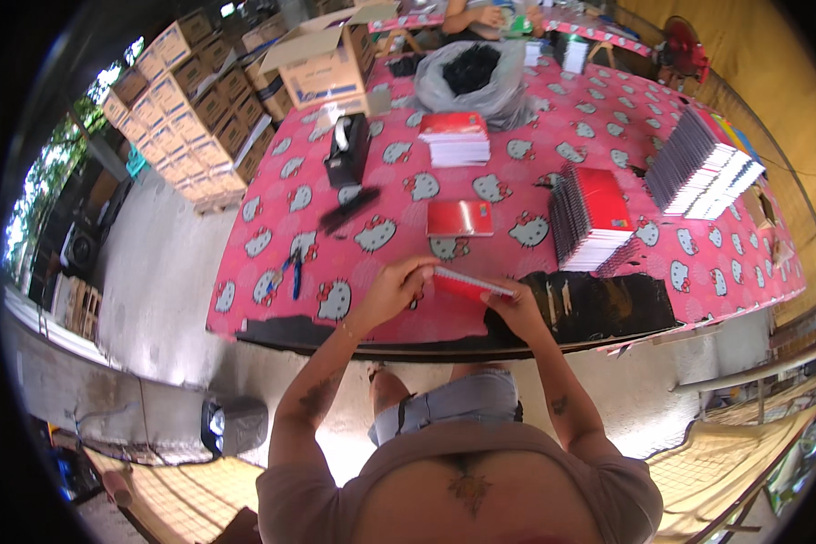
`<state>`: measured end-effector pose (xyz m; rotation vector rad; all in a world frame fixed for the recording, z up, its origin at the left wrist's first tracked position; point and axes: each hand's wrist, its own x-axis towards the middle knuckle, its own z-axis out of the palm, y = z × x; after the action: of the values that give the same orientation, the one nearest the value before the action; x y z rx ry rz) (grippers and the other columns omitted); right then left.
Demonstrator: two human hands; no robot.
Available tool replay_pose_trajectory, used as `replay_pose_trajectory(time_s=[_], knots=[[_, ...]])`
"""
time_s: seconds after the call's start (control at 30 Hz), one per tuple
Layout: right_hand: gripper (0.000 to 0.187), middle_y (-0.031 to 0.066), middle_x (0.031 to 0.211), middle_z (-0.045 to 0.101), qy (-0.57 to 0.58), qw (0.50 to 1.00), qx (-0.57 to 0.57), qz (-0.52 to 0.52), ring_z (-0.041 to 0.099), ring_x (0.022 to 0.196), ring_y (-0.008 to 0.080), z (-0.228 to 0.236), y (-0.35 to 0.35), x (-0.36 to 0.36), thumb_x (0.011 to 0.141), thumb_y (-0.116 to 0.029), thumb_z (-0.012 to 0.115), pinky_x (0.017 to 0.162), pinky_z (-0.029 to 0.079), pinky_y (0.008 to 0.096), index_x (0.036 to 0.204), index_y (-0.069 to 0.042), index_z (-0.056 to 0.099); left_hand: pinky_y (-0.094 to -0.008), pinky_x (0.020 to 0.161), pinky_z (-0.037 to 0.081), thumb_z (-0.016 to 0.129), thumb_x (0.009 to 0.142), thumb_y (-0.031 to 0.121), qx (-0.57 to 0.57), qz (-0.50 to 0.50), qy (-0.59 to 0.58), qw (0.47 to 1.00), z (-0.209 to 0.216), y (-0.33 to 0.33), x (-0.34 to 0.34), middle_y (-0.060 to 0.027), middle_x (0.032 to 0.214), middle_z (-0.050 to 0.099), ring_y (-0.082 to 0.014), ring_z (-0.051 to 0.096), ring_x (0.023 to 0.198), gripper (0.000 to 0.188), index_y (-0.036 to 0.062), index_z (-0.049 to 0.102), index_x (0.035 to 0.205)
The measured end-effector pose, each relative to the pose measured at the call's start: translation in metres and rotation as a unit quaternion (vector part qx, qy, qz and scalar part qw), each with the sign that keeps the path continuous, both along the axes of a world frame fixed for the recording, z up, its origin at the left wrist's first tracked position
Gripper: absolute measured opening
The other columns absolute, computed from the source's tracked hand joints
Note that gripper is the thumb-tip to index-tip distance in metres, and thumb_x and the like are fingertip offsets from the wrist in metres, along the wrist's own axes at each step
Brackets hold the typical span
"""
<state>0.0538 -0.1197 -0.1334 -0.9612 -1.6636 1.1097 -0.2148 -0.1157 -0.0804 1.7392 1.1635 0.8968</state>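
My left hand [397,283] and my right hand [514,304] together hold a thin red notebook [467,284] by its two ends, tilted just above the near edge of the table. The fingers of both hands are closed on it. A second red notebook [460,218] lies flat on the pink patterned tablecloth [381,195] a little beyond. A leaning row of red spiral notebooks [592,218] stands to the right of my hands.
A stack of red-topped notebooks [454,138] and a grey bag of black pieces [471,77] sit farther back. More notebooks [698,168] fan out at far right. A black tape dispenser [348,148], blue pliers [295,272], cardboard boxes [322,59]; another person's hands [503,16] at the far end.
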Motion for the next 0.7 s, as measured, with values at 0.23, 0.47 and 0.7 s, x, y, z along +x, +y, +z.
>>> replay_pose_trajectory(time_s=[0.23,0.47,0.7], knots=[[0.030,0.0096,0.109,0.072,0.035,0.999,-0.005,0.031,0.062,0.098,0.0117,-0.003,-0.002,-0.002,0.093,0.000,0.064,0.088,0.047,0.0262,0.122,-0.003,0.067,-0.0205,0.065,0.047,0.045,0.108,0.024,-0.063,-0.032,-0.091,0.993,-0.011,0.007,-0.005,0.0000,0.079,0.061,-0.0055,0.056,0.071,0.029,0.0031,0.063,0.118],[0.027,0.0069,0.116,0.071,0.038,0.998,-0.013,0.041,0.061,0.105,0.0113,-0.002,-0.002,-0.002,0.095,-0.006,0.066,0.093,0.047,0.0262,0.122,-0.002,0.068,-0.0204,0.063,0.045,0.045,0.108,0.025,-0.114,-0.052,-0.131,0.984,-0.011,0.008,-0.010,0.0000,0.078,0.060,-0.0061,0.056,0.071,0.029,0.0036,0.062,0.117],[0.028,0.0057,0.116,0.071,0.046,0.998,-0.024,0.035,0.060,0.105,0.0098,-0.004,0.000,0.000,0.095,-0.006,0.065,0.092,0.047,0.0254,0.123,-0.003,0.068,-0.0203,0.065,0.046,0.059,0.101,0.012,-0.058,-0.016,-0.146,0.988,-0.005,-0.002,-0.002,0.0015,0.090,0.060,-0.0048,0.057,0.077,0.018,0.0038,0.062,0.117]])
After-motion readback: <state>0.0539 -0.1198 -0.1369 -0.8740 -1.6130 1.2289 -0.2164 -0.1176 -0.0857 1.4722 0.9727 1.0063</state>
